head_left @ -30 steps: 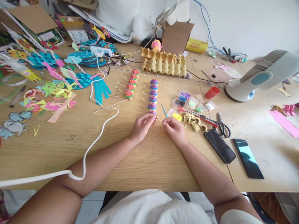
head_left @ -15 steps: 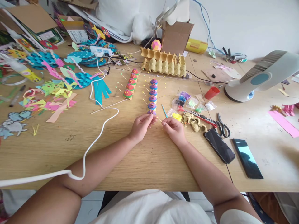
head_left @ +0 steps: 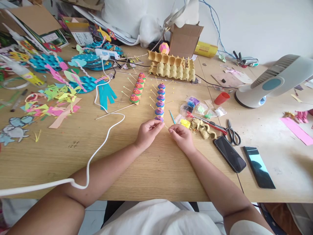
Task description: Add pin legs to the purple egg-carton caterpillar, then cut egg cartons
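Note:
Between my hands runs a thin pale stick point(head_left: 166, 126), much like a toothpick. The fingertips of my left hand point(head_left: 148, 133) are closed around its upper left end, hiding that tip. My right hand point(head_left: 183, 136) pinches the other end. Just beyond my left fingers stands a row of purple and blue egg-carton cups point(head_left: 160, 103), shaped like a caterpillar, with yellow-tipped sticks poking out from both sides. To its left lies a similar red and green row point(head_left: 137, 87), with pale-tipped sticks showing along its left side.
Small bags of coloured clay point(head_left: 193, 100), torn carton pieces point(head_left: 204, 129), a red-handled cutter point(head_left: 215, 125), scissors point(head_left: 233, 132) and two phones point(head_left: 230, 153) lie to the right. A white fan point(head_left: 271, 81) stands behind them. A white cable point(head_left: 105, 140) crosses my left arm. Egg cartons point(head_left: 174, 70) sit behind.
My left thumb and fingers have shifted slightly right along the stick, covering the small yellowish tip that showed before. My right hand is almost unmoved.

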